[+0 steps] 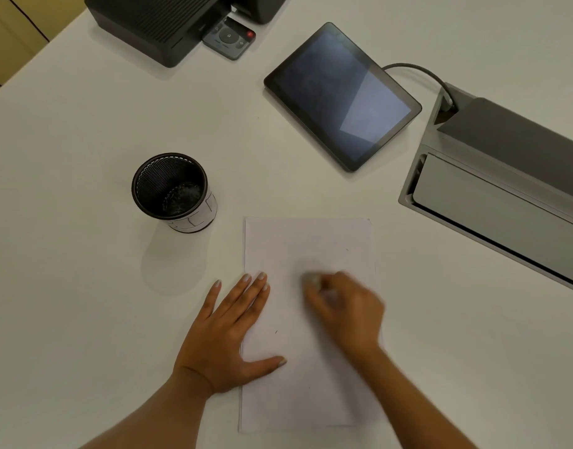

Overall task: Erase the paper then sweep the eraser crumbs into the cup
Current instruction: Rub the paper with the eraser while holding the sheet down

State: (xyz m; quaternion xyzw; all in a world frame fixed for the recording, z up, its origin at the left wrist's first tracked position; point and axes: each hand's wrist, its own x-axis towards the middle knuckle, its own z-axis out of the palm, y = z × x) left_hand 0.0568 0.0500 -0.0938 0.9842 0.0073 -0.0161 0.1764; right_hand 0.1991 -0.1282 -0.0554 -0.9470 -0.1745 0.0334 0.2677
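Pressing flat with straight, spread fingers, the left hand (226,332) pins the left edge of the paper (311,247) so it cannot slide, while the blurred right hand (346,309) curls round an eraser (312,280) rubbing mid-sheet. The black mesh cup (171,186) stands just far-left of the sheet, handy for crumbs; its pale wrap (204,212) carries no legible writing

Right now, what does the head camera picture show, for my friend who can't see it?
A person's right hand, blurred, holds an eraser against a white paper while the left hand presses flat on the paper's left edge. A black mesh cup stands upright to the left on the white table, a dark tablet beyond.
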